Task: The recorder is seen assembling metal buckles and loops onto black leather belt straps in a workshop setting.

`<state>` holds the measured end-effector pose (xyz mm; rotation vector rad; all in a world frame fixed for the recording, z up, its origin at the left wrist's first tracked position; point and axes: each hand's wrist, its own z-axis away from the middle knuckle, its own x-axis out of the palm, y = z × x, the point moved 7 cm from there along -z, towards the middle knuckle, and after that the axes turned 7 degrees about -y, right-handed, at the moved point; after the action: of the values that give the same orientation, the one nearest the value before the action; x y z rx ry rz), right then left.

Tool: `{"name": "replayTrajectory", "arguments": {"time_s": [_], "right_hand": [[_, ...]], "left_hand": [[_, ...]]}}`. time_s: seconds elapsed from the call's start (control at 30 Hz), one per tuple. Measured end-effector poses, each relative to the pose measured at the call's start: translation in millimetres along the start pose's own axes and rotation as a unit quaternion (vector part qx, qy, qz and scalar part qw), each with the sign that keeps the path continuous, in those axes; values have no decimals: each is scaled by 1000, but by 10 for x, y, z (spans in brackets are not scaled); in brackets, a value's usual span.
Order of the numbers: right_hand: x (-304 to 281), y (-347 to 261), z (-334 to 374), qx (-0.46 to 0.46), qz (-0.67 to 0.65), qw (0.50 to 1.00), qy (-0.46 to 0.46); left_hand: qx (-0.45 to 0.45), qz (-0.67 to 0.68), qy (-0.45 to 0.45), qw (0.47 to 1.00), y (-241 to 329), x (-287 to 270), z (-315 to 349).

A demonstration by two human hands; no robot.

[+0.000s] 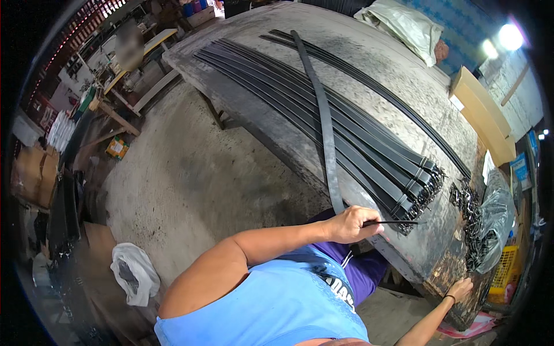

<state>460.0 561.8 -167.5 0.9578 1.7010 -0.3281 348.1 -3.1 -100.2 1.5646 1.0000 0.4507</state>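
Note:
My left hand (353, 224) is closed around a long flat black strap (323, 109) at the table's near edge. The strap runs from my fist across the bundles, and a thin dark end sticks out to the right of my fingers. Beneath it, several bundles of black straps (369, 150) lie side by side, tied near their right ends, where shiny black pieces cluster. My right hand (460, 289) is at the table's near right corner, below a heap of small shiny black pieces (474, 230). Its fingers are bent together; what they hold is too small to make out.
More long black straps (381, 86) lie farther back on the worn grey table (231, 86). Along the right stand a cardboard box (483, 115), a clear plastic bag (497, 213) and a yellow crate (505, 271). A white sack (134, 273) sits on the floor at left.

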Motion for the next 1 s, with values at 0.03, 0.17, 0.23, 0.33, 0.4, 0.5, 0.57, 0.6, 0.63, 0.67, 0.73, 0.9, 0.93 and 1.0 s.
{"name": "replayTrajectory", "arguments": {"time_s": [0.03, 0.17, 0.23, 0.33, 0.4, 0.5, 0.57, 0.6, 0.63, 0.67, 0.73, 0.9, 0.93, 1.0], "right_hand": [[100, 90, -1, -31, -42, 999, 12], [30, 167, 264, -85, -227, 969, -47], [-155, 26, 366, -47, -287, 952, -94], [-646, -519, 445, -107, -300, 946, 57], [-798, -772, 456, -178, -253, 948, 74], [-1309, -1187, 724, -185, -420, 883, 96], [-1691, -1547, 997, -245, -455, 851, 88], [-1934, -1731, 1136, -274, -485, 826, 85], [-2132, -1887, 1269, -309, -478, 814, 117], [-2264, -2026, 1371, -335, -500, 792, 102], [-2511, -2240, 1597, -376, -533, 752, 96], [-2646, -2463, 1797, -394, -601, 689, 93], [-2530, -2465, 1743, -302, -727, 616, -22], [-2344, -2520, 1725, -226, -782, 563, -142]], "left_hand": [[-5, 10, -15, 1000, 18, 24, -17], [26, 10, -21, 999, 6, 120, -102], [16, -40, -27, 999, -65, 151, -98], [-57, -38, -16, 998, -66, 43, -67], [-85, -23, -13, 996, -186, -1, -19], [-122, 31, -16, 992, -307, 12, -79], [-101, 17, -47, 994, -280, 99, -276], [-107, 48, -44, 992, -196, 177, -366], [-111, 77, -37, 990, -104, 252, -464], [-114, 92, -56, 988, -4, 341, -539], [-92, 140, -97, 981, 67, 545, -595], [-95, 208, -110, 967, 4, 598, -545], [-98, 220, -111, 964, -37, 578, -522], [-94, 223, -139, 960, -53, 558, -499]]}}
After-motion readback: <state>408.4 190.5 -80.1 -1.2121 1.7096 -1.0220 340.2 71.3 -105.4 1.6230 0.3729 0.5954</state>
